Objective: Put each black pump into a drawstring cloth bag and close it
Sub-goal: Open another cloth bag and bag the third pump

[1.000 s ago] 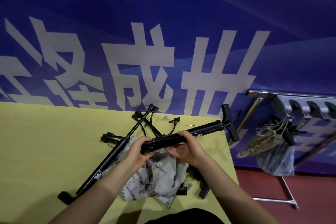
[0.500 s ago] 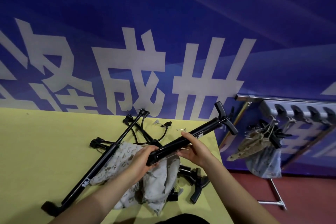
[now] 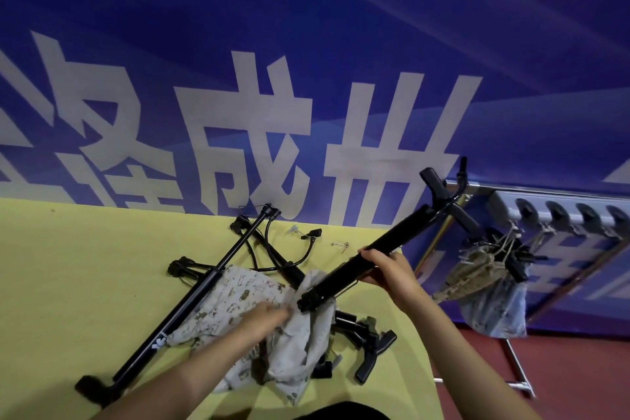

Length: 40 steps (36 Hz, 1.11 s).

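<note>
Head view: pump [image 3: 385,249] is being gripped by right hand [image 3: 392,271]; bag [image 3: 306,327] is being pinched by left hand [image 3: 269,314]; mouth needs opening next.

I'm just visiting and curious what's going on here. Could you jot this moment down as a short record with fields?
Right hand: grips the raised pump, base end tilted down toward the bag
Left hand: on the patterned cloth bag; blurred, grip unclear
Second pump: lies on the yellow table, partly under the bag
Stage: raised pump not yet inside the bag
Beside the table: rack hung with bags
</note>
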{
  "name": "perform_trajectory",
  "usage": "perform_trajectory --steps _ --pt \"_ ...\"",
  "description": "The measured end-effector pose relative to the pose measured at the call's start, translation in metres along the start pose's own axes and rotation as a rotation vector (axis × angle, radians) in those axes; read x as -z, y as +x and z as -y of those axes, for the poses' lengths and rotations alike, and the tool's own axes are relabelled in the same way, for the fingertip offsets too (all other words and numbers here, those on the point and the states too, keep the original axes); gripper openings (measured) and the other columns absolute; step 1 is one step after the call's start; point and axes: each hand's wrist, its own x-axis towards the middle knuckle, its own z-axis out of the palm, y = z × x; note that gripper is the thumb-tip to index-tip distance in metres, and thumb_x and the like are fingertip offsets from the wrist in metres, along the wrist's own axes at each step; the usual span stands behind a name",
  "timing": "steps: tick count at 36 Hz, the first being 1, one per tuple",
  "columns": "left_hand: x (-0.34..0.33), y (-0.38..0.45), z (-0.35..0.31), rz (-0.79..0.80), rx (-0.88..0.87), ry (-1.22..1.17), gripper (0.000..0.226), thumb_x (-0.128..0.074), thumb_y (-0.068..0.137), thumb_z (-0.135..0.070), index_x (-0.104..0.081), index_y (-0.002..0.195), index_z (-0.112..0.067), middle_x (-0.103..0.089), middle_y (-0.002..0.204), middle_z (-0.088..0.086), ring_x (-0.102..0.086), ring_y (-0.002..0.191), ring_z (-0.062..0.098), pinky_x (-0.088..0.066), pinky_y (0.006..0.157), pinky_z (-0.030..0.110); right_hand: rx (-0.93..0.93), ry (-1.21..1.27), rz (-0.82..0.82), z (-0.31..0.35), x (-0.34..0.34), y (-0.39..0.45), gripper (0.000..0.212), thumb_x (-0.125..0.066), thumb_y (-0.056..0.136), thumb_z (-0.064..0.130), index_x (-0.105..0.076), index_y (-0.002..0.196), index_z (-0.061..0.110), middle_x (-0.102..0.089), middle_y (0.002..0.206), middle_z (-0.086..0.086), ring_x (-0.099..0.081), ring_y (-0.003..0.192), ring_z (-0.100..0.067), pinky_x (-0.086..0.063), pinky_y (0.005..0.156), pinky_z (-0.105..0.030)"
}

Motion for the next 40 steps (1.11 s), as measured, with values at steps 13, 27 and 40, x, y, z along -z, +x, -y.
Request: perform_trajectory --steps 13,27,40 --pt "0.011 0.001 -0.005 -0.066 0.041 -0.596 0.023 -0.050 0.095 -0.025 -0.058 0.087 -0.005 -0.062 0.084 0.017 -0.060 0.081 0.024 -0.046 0.078 0.037 0.070 -0.176 0.123 -0.011 -0.012 -0.007 0.009 -0.064 0.087 0.003 -0.068 0.095 0.005 -0.071 0.096 -0.017 -0.071 0.089 -0.027 -0.057 0.073 -0.030" --pt "0.050 -0.024 -0.028 -0.019 -0.018 -0.948 0.034 -0.047 0.099 -0.025 -0.067 0.100 0.002 -0.073 0.087 0.020 -0.070 0.078 0.028 -0.050 0.071 0.035 0.151 -0.463 0.460 -0.042 -0.083 -0.018 0.010 -0.069 0.086 0.011 -0.066 0.095 0.014 -0.069 0.090 0.003 -0.066 0.080 0.001 -0.051 0.073 -0.018" --pt "0.070 -0.042 -0.039 -0.160 -0.201 -1.045 0.030 -0.046 0.099 -0.031 -0.063 0.101 -0.006 -0.066 0.099 0.019 -0.063 0.090 0.031 -0.051 0.085 0.039 0.253 -0.672 0.613 -0.064 -0.096 -0.035 0.051 -0.046 0.098 0.046 -0.022 0.143 0.044 -0.037 0.137 0.033 -0.035 0.125 0.018 -0.032 0.106 -0.013"
